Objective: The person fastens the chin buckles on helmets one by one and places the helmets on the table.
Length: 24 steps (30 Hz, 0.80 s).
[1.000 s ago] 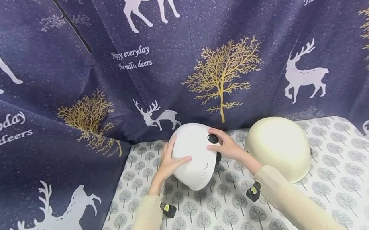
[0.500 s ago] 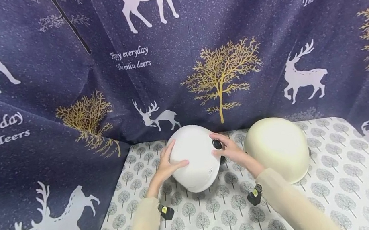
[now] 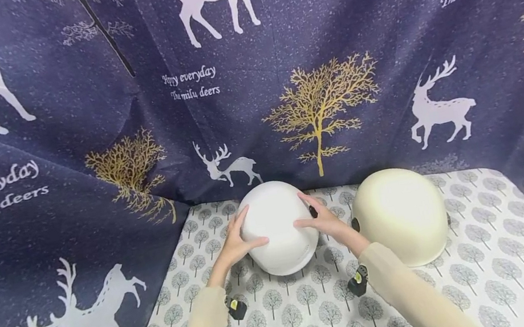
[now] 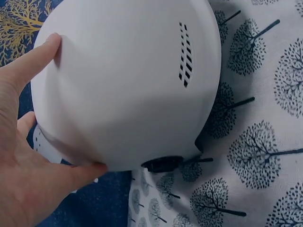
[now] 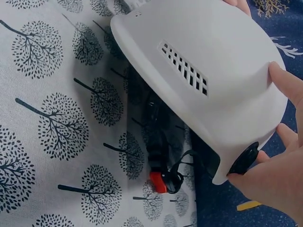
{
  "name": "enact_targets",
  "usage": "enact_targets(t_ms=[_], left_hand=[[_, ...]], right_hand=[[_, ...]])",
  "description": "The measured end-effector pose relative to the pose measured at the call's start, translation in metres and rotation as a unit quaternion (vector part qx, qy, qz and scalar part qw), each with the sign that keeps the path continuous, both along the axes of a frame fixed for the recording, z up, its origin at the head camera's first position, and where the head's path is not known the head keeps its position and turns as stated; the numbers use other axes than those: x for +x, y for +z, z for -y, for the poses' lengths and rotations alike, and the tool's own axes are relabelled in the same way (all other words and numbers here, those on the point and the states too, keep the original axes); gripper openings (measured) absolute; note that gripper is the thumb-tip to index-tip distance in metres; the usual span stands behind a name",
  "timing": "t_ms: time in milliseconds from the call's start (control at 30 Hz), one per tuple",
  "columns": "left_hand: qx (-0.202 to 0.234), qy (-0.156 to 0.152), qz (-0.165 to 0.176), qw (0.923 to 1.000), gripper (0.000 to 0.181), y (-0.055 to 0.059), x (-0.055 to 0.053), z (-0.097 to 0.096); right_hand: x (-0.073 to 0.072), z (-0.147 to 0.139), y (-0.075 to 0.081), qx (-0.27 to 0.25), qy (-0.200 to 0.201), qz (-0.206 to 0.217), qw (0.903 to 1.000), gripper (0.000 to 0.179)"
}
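A smooth white helmet (image 3: 281,241) is held between both hands near the table's back edge. On its left side my left hand (image 3: 235,246) grips it with thumb and fingers spread over the shell. My right hand (image 3: 325,221) holds the opposite side, beside a black oval piece (image 5: 244,158). The right wrist view shows slotted vents (image 5: 185,68) on the shell. From under the rim hangs a black strap (image 5: 157,149) with a red clip (image 5: 158,182). The helmet's inside is mostly hidden.
A cream helmet (image 3: 400,218) rests dome-up on the table at the right, close to my right forearm. The tablecloth (image 3: 289,326) has a tree print. A dark blue curtain (image 3: 243,114) with deer and trees hangs behind and to the left.
The white helmet has turned and levelled in the hands. Its vents have rolled out of sight in the head view, and the black oval piece has shifted right and down.
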<state>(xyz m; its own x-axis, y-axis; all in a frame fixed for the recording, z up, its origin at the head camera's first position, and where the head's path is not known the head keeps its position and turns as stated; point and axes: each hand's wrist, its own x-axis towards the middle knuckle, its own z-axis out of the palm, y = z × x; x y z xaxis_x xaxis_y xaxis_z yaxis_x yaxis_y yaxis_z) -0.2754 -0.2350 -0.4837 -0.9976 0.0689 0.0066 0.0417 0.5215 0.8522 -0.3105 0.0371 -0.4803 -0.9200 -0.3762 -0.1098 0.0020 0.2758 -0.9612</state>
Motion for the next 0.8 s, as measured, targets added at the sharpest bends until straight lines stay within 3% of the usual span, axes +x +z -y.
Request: enact_targets(t_ms=[167, 400, 600, 800], left_hand=[[0.004, -0.007, -0.019, 0.9998, 0.109, -0.003, 0.001, 0.0], [0.011, -0.011, 0.024, 0.9996, 0.106, -0.007, 0.0, -0.007], [-0.013, -0.003, 0.014, 0.9998, 0.106, -0.01, -0.004, -0.011], [-0.01, -0.002, 0.003, 0.9999, 0.105, -0.01, -0.005, -0.011]], right_hand=[[-0.002, -0.002, 0.001, 0.02, -0.013, 0.0, 0.9997, 0.085], [-0.004, -0.001, -0.005, 0.044, -0.025, -0.002, 0.9987, 0.086], [-0.004, 0.002, -0.009, 0.054, -0.03, -0.013, 0.998, 0.085], [-0.004, 0.002, -0.011, 0.051, -0.031, -0.018, 0.998, 0.085]])
